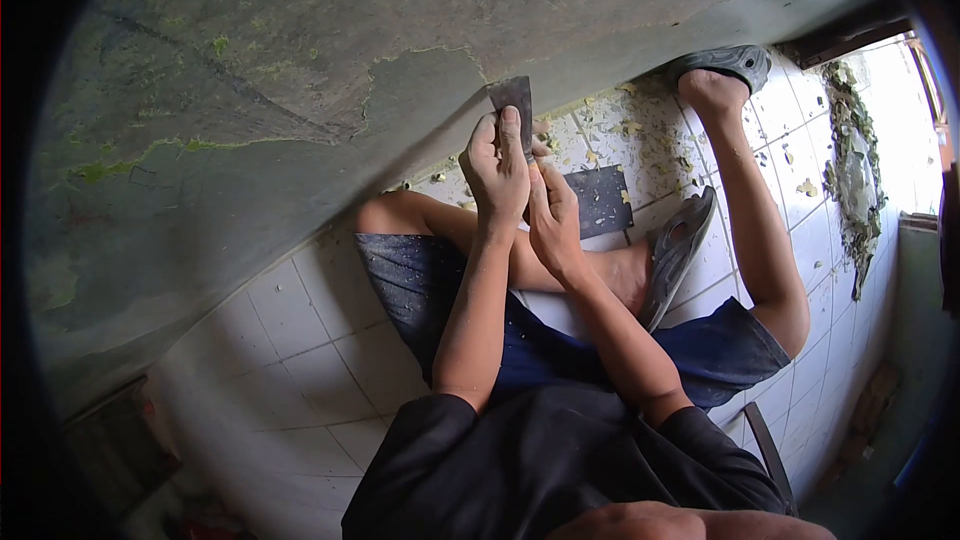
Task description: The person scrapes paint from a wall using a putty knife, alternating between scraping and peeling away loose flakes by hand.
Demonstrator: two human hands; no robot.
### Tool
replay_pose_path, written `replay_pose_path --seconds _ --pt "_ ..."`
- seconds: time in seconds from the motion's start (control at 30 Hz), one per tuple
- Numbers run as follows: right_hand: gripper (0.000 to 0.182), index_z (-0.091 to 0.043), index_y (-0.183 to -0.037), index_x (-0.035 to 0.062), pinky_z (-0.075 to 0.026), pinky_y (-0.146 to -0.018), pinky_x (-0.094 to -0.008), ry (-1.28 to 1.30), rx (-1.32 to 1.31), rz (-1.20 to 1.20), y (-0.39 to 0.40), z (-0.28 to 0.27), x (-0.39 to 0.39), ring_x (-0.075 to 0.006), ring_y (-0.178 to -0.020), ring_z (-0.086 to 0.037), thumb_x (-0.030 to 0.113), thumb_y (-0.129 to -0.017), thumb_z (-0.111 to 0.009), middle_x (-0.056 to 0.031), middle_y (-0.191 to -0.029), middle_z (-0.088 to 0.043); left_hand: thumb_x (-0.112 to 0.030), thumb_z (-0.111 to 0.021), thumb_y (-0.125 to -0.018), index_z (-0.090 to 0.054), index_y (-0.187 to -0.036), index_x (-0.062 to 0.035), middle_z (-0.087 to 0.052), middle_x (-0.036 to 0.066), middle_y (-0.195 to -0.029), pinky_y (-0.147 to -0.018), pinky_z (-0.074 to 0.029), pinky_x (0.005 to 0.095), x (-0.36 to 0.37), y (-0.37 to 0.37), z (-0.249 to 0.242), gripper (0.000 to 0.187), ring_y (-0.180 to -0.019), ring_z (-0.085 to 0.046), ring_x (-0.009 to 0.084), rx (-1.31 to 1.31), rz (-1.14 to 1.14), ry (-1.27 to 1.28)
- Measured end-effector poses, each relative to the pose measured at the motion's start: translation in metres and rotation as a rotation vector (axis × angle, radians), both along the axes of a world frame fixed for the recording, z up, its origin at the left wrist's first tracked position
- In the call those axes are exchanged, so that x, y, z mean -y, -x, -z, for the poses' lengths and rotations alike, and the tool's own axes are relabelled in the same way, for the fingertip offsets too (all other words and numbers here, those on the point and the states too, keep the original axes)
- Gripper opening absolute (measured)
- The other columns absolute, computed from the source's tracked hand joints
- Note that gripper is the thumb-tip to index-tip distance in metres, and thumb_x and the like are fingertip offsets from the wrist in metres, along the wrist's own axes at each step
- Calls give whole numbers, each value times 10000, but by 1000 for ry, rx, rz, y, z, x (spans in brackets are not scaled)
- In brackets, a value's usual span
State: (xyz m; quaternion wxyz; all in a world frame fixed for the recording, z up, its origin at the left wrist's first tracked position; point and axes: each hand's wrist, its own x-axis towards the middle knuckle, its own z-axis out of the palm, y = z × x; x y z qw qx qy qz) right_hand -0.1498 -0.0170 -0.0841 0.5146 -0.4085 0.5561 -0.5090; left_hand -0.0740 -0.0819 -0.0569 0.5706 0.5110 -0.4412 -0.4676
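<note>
A scraper with a dark flat blade (513, 92) is held up against or close to the grey-green wall (270, 90); contact cannot be made out exactly. My left hand (500, 172) is closed around the blade's lower part, thumb pressed flat along it. Just below, my right hand (555, 215) is closed on the lower end of the scraper, where the handle is mostly hidden by fingers. The blade's top corner lies at the edge of a bare patch (425, 90) with a ragged paint outline.
White floor tiles (300, 380) carry scattered paint flakes (640, 135). A dark rectangular sheet (602, 198) lies beyond my right hand. My bent legs and grey clogs (682, 258) surround the work spot. A heap of debris (855, 175) lies at the right.
</note>
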Motion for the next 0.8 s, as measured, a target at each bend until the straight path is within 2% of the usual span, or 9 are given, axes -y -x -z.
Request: replay_pose_path --seconds 0.07,0.2,0.27,0.3,0.4,0.5,0.53,0.63,0.8 --pt "316 -622 -1277 -82 -521 -760 -316 40 -30 41 -1 0 0 -114 -858 -583 166 -1105 -529 -112 -900 -696 -335 -503 -1127 -626 -1007 6 -766 136 -869 -603 -530 253 0 5 -1 381 -630 -675 125 -14 -17 -7" --pt "315 -624 -1303 -67 -534 -795 -332 172 -142 84 5 0 5 -151 -866 -636 149 -1090 -541 -200 -951 -726 -324 -499 -1129 -600 -971 -5 -758 150 -851 -561 -506 253 2 13 -1 371 -568 -629 119 -32 -76 12" --pt "313 -624 -1313 -58 -546 -805 -356 183 -227 60 9 -7 7 -248 -857 -715 126 -1072 -546 -275 -984 -717 -316 -500 -1129 -584 -955 -9 -754 153 -843 -548 -498 251 5 16 -6 363 -557 -619 119 -94 -85 44" --pt "313 -624 -1313 -58 -546 -805 -356 186 -226 64 9 -20 11 -248 -857 -715 126 -1072 -546 -275 -984 -717 -308 -502 -1129 -569 -939 -14 -750 157 -835 -535 -489 249 7 17 -14 357 -545 -610 120 -156 -97 74" --pt "324 -620 -1327 -51 -558 -829 -397 284 -257 60 8 -37 24 -423 -966 -738 116 -1061 -544 -311 -1040 -713 -278 -505 -1128 -530 -914 -22 -745 155 -812 -517 -481 244 9 16 -27 335 -546 -612 114 -113 -117 133" --pt "348 -607 -1359 -49 -556 -831 -389 308 -253 62 7 -30 21 -395 -945 -745 124 -1063 -548 -300 -1036 -717 -265 -507 -1129 -514 -897 -27 -747 149 -800 -515 -479 242 10 17 -25 332 -547 -613 109 -109 -123 171" --pt "369 -592 -1385 -49 -556 -820 -377 235 -236 39 11 -29 16 -326 -905 -747 137 -1069 -551 -291 -1022 -718 -267 -509 -1128 -515 -898 -27 -746 147 -796 -517 -480 242 7 18 -20 333 -546 -613 109 -119 -121 134" --pt "385 -581 -1404 -47 -555 -808 -362 174 -209 36 12 -9 12 -251 -873 -728 153 -1076 -552 -276 -1009 -723 -275 -507 -1129 -526 -909 -21 -744 137 -790 -525 -485 242 8 20 0 337 -546 -610 108 -132 -103 114" --pt "387 -577 -1408 -45 -556 -796 -362 111 -193 20 12 -6 10 -231 -856 -721 161 -1081 -545 -260 -982 -735 -277 -475 -1138 -547 -958 -11 -755 135 -833 -544 -495 247 3 19 7 329 -571 -616 106 -101 -81 82"
